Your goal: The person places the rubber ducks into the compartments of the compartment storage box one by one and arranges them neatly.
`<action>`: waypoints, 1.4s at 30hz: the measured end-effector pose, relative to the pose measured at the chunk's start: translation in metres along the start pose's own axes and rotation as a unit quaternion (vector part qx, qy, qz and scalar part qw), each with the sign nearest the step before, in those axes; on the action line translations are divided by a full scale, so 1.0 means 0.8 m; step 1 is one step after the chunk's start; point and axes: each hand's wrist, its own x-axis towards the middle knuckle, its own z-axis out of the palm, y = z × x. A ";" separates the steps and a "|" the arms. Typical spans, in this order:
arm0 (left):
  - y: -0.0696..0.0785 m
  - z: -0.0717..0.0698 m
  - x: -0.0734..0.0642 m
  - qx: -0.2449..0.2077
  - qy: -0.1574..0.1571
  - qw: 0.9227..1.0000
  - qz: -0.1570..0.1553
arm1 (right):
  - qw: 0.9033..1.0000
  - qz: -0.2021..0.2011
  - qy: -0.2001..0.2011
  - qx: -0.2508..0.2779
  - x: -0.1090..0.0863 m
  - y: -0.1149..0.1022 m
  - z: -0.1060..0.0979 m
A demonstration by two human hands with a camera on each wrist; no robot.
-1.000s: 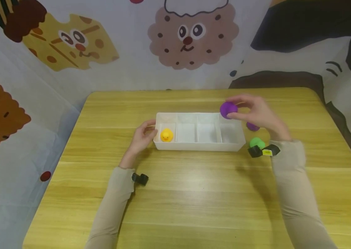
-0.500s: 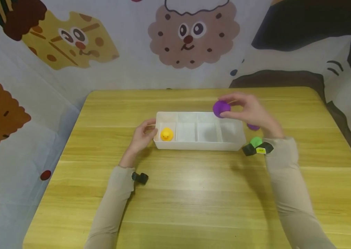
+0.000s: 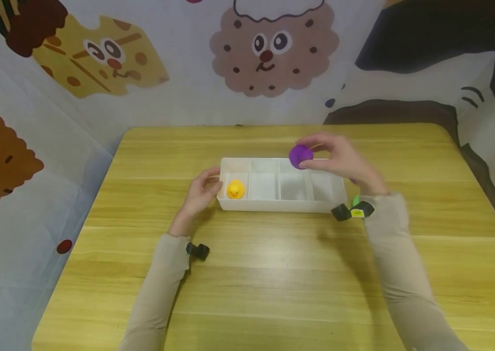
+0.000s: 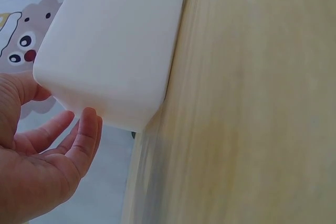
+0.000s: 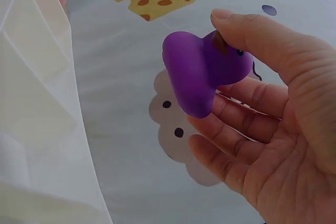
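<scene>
My right hand (image 3: 341, 158) pinches a purple rubber duck (image 5: 194, 69) between thumb and fingers. This duck is held above the third compartment from the left of a white divided box (image 3: 282, 206), near its back rim. In the right wrist view its brown beak and one black eye show beside the thumb. My left hand (image 3: 201, 192) holds the box's left end, fingertips against the end wall (image 4: 113, 111). A yellow rubber duck (image 3: 235, 189) sits in the leftmost compartment, and the other three hold nothing.
Right of the box, a green toy (image 3: 355, 200) and a second purple toy (image 3: 353, 181) are mostly hidden by my right hand and wrist camera. The box stands on a wooden table (image 3: 247, 278). Behind it hangs a cloth with cartoon food prints (image 3: 274, 63).
My right hand has carried the purple duck leftward, from over the box's rightmost compartment to over the third one. My left hand and the box have stayed in place.
</scene>
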 end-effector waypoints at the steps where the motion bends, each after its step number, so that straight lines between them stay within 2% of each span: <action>1: 0.000 0.000 0.000 0.001 0.000 1.000 0.000 | 1.000 -0.012 -0.003 -0.004 0.002 0.001 0.001; 3: -0.001 0.000 0.000 0.002 0.001 1.000 0.000 | 0.999 -0.031 -0.006 -0.008 0.008 0.014 0.004; 6: -0.011 -0.001 0.004 -0.003 0.003 1.000 0.000 | 0.999 -0.052 -0.011 -0.013 0.013 0.014 0.008; 11: -0.036 0.000 0.012 -0.007 0.009 1.000 -0.001 | 0.999 -0.047 -0.020 -0.011 0.019 0.009 0.017; 16: -0.041 0.001 0.012 -0.008 0.016 1.000 0.000 | 0.998 -0.052 -0.026 -0.001 0.027 0.008 0.028; 22: -0.037 0.001 0.012 -0.018 0.016 1.000 -0.008 | 0.997 -0.073 -0.036 0.006 0.035 0.013 0.043; 29: -0.003 0.001 0.002 -0.012 0.007 1.000 -0.007 | 0.995 -0.080 -0.049 0.019 0.042 0.024 0.061; 34: -0.001 0.002 0.001 -0.011 0.008 1.000 -0.007 | 0.995 -0.070 -0.061 0.021 0.045 0.030 0.072; 42: -0.038 0.001 0.014 -0.021 0.016 1.000 -0.004 | 0.995 -0.053 -0.090 0.002 0.049 0.042 0.089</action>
